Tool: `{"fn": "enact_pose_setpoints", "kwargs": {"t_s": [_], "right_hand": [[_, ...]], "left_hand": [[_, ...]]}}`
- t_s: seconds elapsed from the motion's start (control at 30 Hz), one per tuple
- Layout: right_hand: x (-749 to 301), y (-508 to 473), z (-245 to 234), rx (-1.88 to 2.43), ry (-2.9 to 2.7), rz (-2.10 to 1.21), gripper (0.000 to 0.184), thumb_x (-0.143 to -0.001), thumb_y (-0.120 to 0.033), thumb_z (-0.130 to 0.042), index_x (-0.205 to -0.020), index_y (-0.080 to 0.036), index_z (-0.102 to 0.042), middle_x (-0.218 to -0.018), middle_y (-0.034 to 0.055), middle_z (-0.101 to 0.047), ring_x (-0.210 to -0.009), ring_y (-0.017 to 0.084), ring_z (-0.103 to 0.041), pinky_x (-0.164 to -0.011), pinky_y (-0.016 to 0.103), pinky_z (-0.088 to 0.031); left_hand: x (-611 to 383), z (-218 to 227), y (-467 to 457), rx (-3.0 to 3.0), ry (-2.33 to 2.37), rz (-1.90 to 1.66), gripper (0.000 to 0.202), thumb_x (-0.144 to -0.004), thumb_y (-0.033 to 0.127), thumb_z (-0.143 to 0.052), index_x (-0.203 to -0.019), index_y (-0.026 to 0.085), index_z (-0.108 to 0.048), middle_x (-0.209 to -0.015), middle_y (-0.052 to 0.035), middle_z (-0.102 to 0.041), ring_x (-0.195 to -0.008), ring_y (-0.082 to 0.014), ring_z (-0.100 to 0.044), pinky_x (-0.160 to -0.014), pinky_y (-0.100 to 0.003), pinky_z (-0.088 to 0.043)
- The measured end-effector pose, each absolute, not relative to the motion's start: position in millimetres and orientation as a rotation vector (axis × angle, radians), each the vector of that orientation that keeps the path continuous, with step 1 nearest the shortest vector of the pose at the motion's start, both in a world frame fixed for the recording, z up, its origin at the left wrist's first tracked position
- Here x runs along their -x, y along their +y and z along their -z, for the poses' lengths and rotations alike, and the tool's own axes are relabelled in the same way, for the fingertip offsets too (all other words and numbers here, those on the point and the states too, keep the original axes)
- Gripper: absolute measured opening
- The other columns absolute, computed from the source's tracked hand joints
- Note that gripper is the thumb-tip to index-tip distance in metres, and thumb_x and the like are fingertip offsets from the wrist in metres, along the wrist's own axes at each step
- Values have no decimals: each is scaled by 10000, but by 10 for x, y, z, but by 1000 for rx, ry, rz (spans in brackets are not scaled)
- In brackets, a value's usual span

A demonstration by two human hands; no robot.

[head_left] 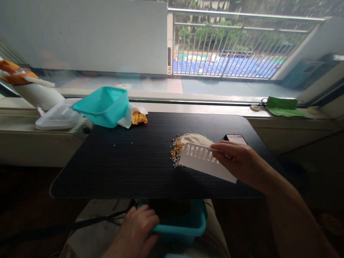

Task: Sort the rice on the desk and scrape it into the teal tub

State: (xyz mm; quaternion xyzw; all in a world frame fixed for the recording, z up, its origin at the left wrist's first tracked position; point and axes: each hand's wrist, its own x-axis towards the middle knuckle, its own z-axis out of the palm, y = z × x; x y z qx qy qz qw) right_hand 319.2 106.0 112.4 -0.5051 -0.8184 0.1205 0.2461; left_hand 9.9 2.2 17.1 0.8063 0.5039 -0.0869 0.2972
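In my right hand (238, 156) is a flat white plastic panel (206, 166) with a row of slots along its upper edge, pinched between thumb and fingers near its right end. The panel stands tilted at the near side of a pile of white rice-like grains (197, 138) on the dark table. Round yellowish beans (176, 152) lie in a cluster at the pile's left. Below the table's front edge, my left hand (142, 225) is closed on the left rim of a teal plastic basin (200, 229) at my lap. Shadow hides what the basin holds.
The black table (129, 172) has a rounded front edge. A second teal basin (103, 107) tilts at its back left, beside a crumpled orange-and-white packet (139, 117). A phone (236, 138) lies behind my right hand. A green cloth (282, 106) rests on the windowsill.
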Motion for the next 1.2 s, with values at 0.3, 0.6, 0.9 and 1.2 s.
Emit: {"fn": "enact_pose_setpoints", "kwargs": {"t_s": [0.3, 0.6, 0.9, 1.2], "right_hand": [[-3188, 972, -1097, 1344, -2201, -454, 214, -947, -270, -539, -1059, -219, -713, -917, 40, -716, -715, 145, -631, -611, 226, -474], [-3188, 688, -1113, 1257, -2291, -599, 214, -963, -252, -509, -1069, -246, -695, -974, 49, -720, -792, 159, -672, -644, 217, -520], [-3171, 940, -1099, 1429, -2165, -261, 221, -959, -254, -492, -1044, -203, -690, -894, 54, -700, -700, 162, -627, -615, 260, -473], [-3193, 953, -1132, 1429, -2186, -287, 228, -947, -264, -505, -1041, -195, -701, -857, 39, -701, -676, 153, -621, -593, 250, -461]], "left_hand": [[-93, -197, 31, -2151, 1341, 228, 203, -763, 34, -583, -856, 190, -674, -918, -47, -687, -957, -271, -585, -845, -424, -378], [-129, -268, 48, -2117, 1351, 249, 170, -782, 49, -582, -840, 187, -665, -925, -39, -685, -971, -262, -581, -852, -414, -368], [-76, -153, 3, -2192, 1332, 181, 168, -754, 54, -589, -817, 194, -658, -863, -36, -664, -881, -238, -559, -785, -379, -350], [-91, -141, 29, -2191, 1331, 176, 152, -763, 57, -598, -801, 193, -654, -849, -35, -663, -867, -247, -565, -767, -380, -333]]}}
